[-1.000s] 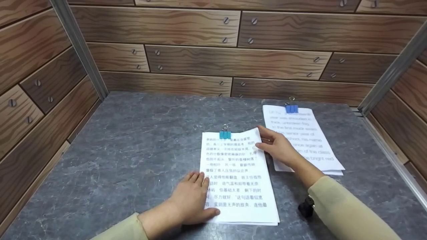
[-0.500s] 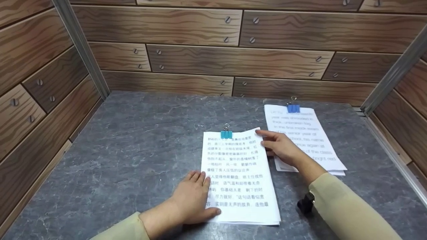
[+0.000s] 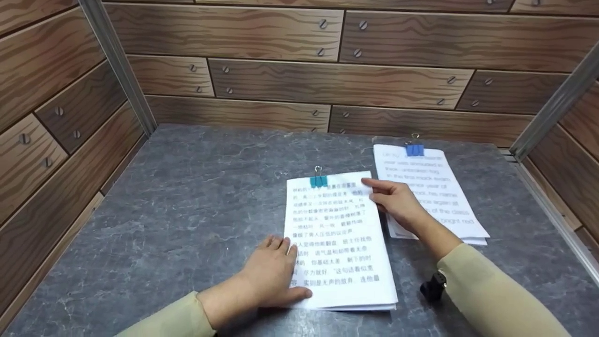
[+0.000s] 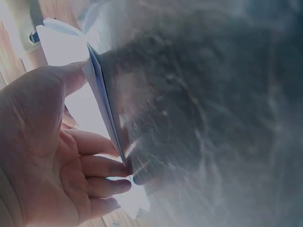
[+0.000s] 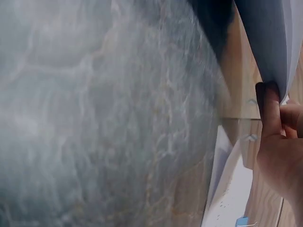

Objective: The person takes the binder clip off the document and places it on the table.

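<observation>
A clipped stack of paper printed with Chinese text lies in front of me in the head view, a teal binder clip on its top edge. My left hand rests along its lower left edge, fingers fairly straight and thumb on the top sheet. In the left wrist view the sheets' edge runs beside the thumb and fingertips. My right hand pinches the upper right edge. In the right wrist view, the fingers grip the sheets, which stand raised off the table there.
Behind my right hand lies a second paper stack with English text and a blue binder clip. The dark marbled tabletop extends left of the papers. Wood-patterned panels and metal posts enclose the table.
The clipped end of the near stack has risen slightly, and its curled top right corner now looks flatter. The right fingers stay at the edge; the left hand has hardly moved. The head view tilts slightly.
</observation>
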A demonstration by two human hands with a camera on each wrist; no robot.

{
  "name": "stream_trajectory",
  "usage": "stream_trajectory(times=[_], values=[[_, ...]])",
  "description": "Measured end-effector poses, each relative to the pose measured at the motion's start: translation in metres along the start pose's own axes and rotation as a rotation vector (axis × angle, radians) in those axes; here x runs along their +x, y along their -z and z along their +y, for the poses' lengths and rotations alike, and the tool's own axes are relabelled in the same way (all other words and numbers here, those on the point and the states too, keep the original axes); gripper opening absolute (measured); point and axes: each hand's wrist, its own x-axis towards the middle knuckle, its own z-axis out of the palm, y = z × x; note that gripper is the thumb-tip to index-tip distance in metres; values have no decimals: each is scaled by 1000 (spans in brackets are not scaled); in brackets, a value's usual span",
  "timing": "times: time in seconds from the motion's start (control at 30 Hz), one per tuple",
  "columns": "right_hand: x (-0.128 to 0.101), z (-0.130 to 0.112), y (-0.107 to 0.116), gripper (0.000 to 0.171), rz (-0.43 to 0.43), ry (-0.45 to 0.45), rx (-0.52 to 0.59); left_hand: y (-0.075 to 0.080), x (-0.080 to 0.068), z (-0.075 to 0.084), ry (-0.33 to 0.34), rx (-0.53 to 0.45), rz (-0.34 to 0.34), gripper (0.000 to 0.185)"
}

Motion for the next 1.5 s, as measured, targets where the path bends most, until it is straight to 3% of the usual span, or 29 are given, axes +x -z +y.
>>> stream_trajectory(times=[0.17,0.37,0.47,0.57,0.67,0.83,1.03,1.2,1.5], values=[[-8,-11,-1,44,52,32,-15,8,7,-8,-22,-32,123,78],[-19,-19,-1,43,69,69,10,32,19,-27,-39,-170,425,45],[-25,-20,0,42,74,88,9,47,28,-37,-33,-270,551,41],[-30,-21,0,42,76,98,12,60,39,-46,-12,-409,619,47],[-36,-23,-1,42,74,97,23,71,50,-52,19,-584,606,56],[-46,-29,-7,41,62,90,35,81,66,-61,81,-844,489,64],[-54,-32,-15,41,26,109,27,76,77,-74,36,-1051,395,61],[-58,-34,-17,41,-20,114,34,70,79,-81,11,-1158,339,58],[-59,-33,-23,41,-34,122,44,67,82,-81,4,-1198,320,49]])
